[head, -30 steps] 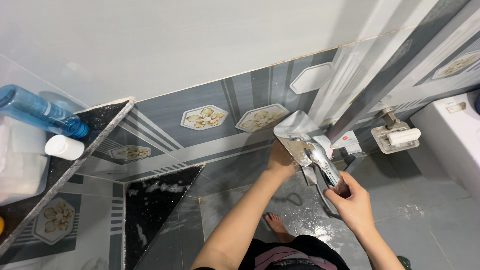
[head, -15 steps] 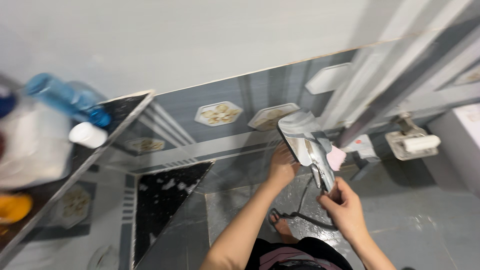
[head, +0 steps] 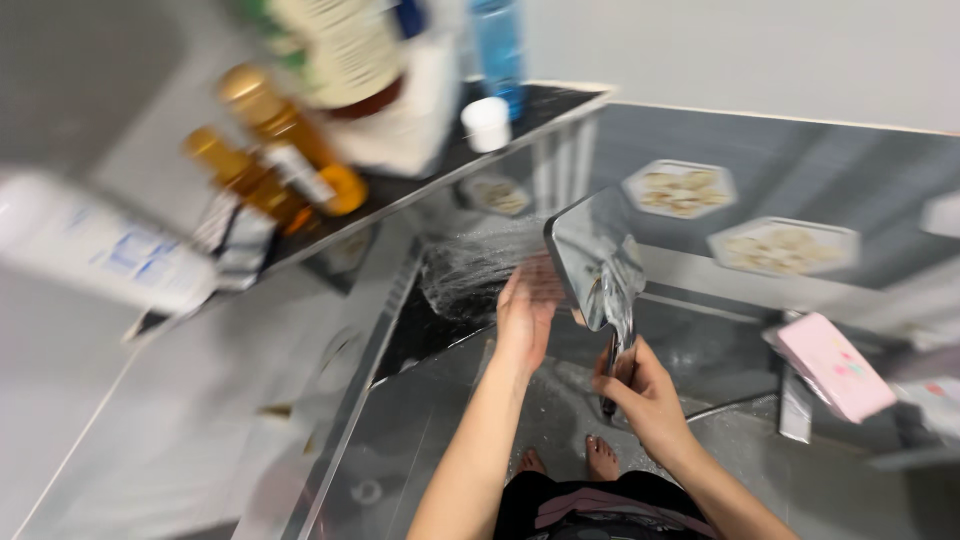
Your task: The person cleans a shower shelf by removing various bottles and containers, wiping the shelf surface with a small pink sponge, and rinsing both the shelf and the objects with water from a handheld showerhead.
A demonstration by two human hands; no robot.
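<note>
My right hand (head: 641, 392) grips the handle of a chrome hand shower (head: 597, 262), its flat square head tilted up and to the left. Water sprays from the head (head: 470, 262) toward the lower dark corner shelf (head: 430, 310). Beside the shower head, my left hand (head: 524, 309) is raised with fingers apart, in or at the edge of the spray. My bare feet (head: 565, 460) show on the wet grey floor below. The frame is motion-blurred.
An upper dark corner shelf (head: 440, 175) carries amber bottles (head: 270, 150), a blue bottle (head: 497, 45), a white cap (head: 487, 123) and a white tube (head: 90, 245). A pink object (head: 833, 365) sits at the right. Grey wall tiles with hexagon flower patterns (head: 680, 188) run behind.
The view has swung left, bringing the shelf bottles overhead. The shower head now points left with water spraying onto the corner shelf. My left hand has opened beside the head.
</note>
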